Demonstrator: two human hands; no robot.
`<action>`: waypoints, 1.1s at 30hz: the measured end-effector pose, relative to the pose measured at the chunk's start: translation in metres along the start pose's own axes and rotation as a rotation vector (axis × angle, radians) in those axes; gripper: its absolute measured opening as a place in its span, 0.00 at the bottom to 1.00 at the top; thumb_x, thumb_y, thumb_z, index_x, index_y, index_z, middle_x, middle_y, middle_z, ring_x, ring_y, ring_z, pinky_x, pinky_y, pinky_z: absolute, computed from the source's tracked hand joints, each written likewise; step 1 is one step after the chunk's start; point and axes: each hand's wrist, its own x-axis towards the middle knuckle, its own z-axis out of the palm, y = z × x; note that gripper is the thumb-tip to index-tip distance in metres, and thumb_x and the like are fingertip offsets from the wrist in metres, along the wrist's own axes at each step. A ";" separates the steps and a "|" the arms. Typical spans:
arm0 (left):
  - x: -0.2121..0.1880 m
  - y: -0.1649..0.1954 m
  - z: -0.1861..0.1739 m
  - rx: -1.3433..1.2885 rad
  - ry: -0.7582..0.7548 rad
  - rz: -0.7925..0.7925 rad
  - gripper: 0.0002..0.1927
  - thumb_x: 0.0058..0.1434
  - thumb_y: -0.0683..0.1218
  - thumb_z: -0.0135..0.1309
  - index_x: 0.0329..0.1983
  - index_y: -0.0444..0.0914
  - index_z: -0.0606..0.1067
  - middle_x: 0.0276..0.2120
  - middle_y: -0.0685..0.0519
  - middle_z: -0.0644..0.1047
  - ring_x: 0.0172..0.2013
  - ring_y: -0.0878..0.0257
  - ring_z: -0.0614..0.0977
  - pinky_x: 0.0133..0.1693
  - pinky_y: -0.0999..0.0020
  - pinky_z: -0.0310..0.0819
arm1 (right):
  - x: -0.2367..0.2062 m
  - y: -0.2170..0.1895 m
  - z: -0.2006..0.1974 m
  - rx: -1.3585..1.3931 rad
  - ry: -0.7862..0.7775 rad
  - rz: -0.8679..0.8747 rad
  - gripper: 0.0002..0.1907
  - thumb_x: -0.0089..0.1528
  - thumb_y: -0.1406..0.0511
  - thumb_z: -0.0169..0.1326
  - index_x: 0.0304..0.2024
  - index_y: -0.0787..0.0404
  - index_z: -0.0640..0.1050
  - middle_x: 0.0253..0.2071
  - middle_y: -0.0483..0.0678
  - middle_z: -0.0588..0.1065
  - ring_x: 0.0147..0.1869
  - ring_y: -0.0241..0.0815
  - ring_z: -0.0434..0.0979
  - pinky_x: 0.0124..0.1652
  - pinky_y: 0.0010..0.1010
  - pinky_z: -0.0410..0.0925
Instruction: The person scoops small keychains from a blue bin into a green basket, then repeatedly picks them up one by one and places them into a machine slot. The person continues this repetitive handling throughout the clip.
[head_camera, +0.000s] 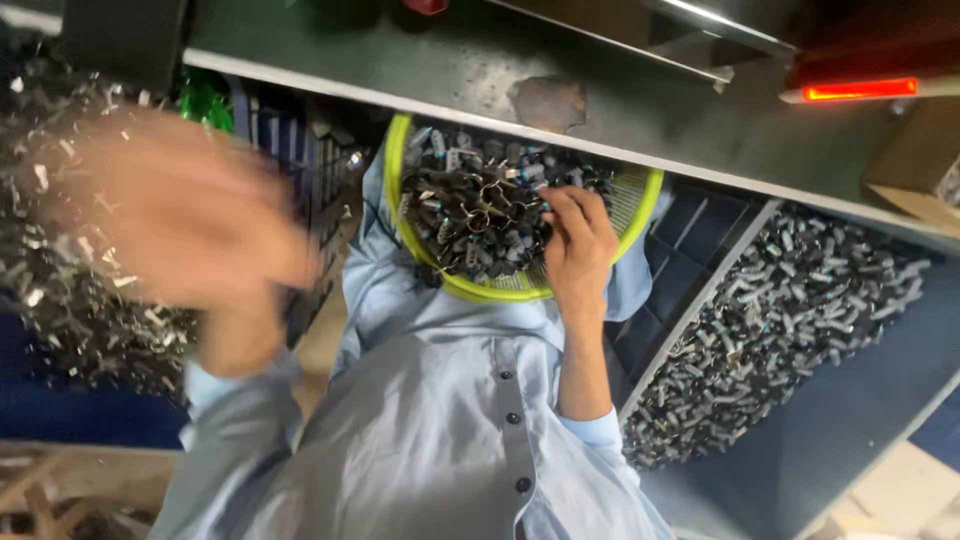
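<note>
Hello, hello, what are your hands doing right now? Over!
Left hand raised, blurred. Right hand picking in yellow basket of small metal parts. Nothing blocking.

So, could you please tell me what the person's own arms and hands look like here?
Both hands are bare: no gloves, rings or watch show. The right hand is sharp, its forearm bare up to a light blue sleeve pushed back near the elbow. The left hand is blurred, with a matching light blue cuff. The shirt has dark buttons.

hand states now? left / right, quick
Left hand: raised over the pile of metal scraps, motion-blurred; open or closed cannot be told.
Right hand: in the yellow-green basket, fingers curled on small metal parts.
</note>
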 end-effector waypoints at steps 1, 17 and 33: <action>-0.020 0.018 0.024 -0.141 -0.213 0.068 0.10 0.63 0.41 0.61 0.45 0.38 0.75 0.41 0.50 0.79 0.43 0.50 0.80 0.48 0.54 0.75 | -0.001 0.001 0.003 0.039 0.005 0.043 0.20 0.59 0.82 0.53 0.49 0.62 0.81 0.48 0.52 0.77 0.45 0.46 0.80 0.44 0.31 0.73; -0.070 0.066 0.135 -0.051 -0.697 0.163 0.11 0.54 0.45 0.60 0.37 0.34 0.76 0.38 0.46 0.72 0.44 0.47 0.70 0.51 0.50 0.64 | -0.024 0.040 0.016 0.079 0.261 0.290 0.14 0.58 0.82 0.62 0.43 0.67 0.75 0.36 0.54 0.81 0.37 0.38 0.82 0.39 0.25 0.74; -0.071 0.063 0.134 -0.110 -0.627 0.141 0.10 0.57 0.47 0.61 0.38 0.38 0.77 0.39 0.50 0.74 0.44 0.49 0.72 0.49 0.55 0.66 | 0.147 0.004 -0.029 0.095 0.556 -0.450 0.17 0.58 0.84 0.56 0.47 0.70 0.72 0.43 0.61 0.73 0.41 0.55 0.78 0.42 0.35 0.73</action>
